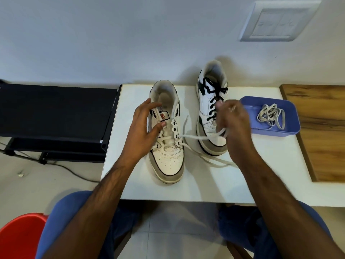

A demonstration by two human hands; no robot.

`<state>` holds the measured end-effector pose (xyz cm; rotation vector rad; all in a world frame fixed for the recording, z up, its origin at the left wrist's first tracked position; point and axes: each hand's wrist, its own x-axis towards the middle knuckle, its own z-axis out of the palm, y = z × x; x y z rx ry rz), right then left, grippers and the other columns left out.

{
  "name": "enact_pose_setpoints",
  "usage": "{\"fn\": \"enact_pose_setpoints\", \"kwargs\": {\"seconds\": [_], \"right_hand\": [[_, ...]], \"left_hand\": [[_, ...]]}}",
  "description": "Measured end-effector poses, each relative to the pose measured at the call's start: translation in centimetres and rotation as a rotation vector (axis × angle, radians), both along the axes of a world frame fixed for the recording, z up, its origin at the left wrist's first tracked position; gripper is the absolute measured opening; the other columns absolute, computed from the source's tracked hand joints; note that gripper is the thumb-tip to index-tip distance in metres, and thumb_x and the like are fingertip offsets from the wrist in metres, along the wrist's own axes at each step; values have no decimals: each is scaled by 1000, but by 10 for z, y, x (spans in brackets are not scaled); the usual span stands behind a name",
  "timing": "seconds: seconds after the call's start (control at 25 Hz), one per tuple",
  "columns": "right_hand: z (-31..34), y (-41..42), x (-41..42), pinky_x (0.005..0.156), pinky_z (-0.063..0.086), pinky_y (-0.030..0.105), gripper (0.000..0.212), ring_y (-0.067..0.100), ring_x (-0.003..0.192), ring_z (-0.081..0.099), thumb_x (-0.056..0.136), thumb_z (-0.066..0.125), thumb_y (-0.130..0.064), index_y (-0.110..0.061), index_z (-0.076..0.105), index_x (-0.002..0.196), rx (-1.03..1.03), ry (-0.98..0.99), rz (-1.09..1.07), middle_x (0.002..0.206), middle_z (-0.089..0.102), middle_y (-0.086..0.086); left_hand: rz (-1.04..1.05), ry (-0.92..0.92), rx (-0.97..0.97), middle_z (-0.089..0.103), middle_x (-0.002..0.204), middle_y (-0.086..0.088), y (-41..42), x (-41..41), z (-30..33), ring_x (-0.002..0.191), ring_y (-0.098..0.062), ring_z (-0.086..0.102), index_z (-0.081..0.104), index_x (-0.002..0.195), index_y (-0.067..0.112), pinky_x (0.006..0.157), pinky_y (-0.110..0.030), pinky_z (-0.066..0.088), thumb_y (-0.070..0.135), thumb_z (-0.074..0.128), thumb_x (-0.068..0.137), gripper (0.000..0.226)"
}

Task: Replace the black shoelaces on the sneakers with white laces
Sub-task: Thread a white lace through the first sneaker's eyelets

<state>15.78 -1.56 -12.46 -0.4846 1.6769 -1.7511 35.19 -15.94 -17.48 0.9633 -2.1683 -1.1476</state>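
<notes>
Two white sneakers stand on a small white table [186, 189]. The near sneaker [169, 161] has a white lace [194, 137] threaded through its lowest eyelets. My left hand [143, 129] steadies this shoe, thumb on the tongue and fingers by the collar. My right hand [233, 124] pinches the white lace, which runs taut from a right-side eyelet; its other end trails over the table. The far sneaker [211, 109], partly behind my right hand, still carries black laces [214, 90].
A blue tray [291, 128] at the right holds another white lace [271, 116]. A wooden board [324, 131] lies further right. A black rack [56, 113] stands left of the table, and a red stool [20, 236] is at the lower left.
</notes>
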Motion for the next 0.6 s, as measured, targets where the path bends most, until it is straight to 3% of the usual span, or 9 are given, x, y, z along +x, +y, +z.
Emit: {"fn": "enact_pose_setpoints", "kwargs": {"seconds": [0.08,0.12,0.28,0.44,0.52,0.6], "right_hand": [[-7,-2,13,71,48,30,21,3,72,55,94,69,-37,-27,57,108,367,379,199,87,62,-4],[-12,-3,20,75,49,27,26,0,77,57,92,71,-42,-31,57,112,448,501,323,91,65,-6],[-23,-6,39,83,57,39,23,8,92,66,86,71,-54,-32,67,91,479,699,466,90,71,-13],[-34,-9,37,68,47,34,16,8,77,55,90,69,-39,-24,68,85,486,872,471,83,58,-8],[-28,-12,34,65,43,26,11,4,72,52,94,64,-20,-17,63,83,277,675,375,82,56,-6],[-12,-12,17,60,40,19,18,7,67,52,95,55,-7,-15,56,79,-82,175,143,79,57,-1]], "left_hand": [[-7,4,7,33,157,9,-1,0,1,146,-7,30,47,143,31,116,-46,39,30,68,96,52],[-11,2,6,33,157,8,-1,1,1,146,-7,30,47,144,31,115,-46,39,30,69,96,52],[-9,-11,21,31,159,6,-1,0,2,146,-9,32,47,144,31,112,-37,41,30,69,95,54],[-9,-6,24,31,159,6,-1,1,3,145,-10,33,47,143,30,109,-31,40,27,70,95,54],[-12,-4,26,32,158,8,-1,1,3,145,-8,33,48,142,32,108,-30,40,26,71,94,53],[-13,7,30,33,158,9,-1,1,3,145,-7,34,49,140,33,107,-28,40,25,71,94,52]]}}
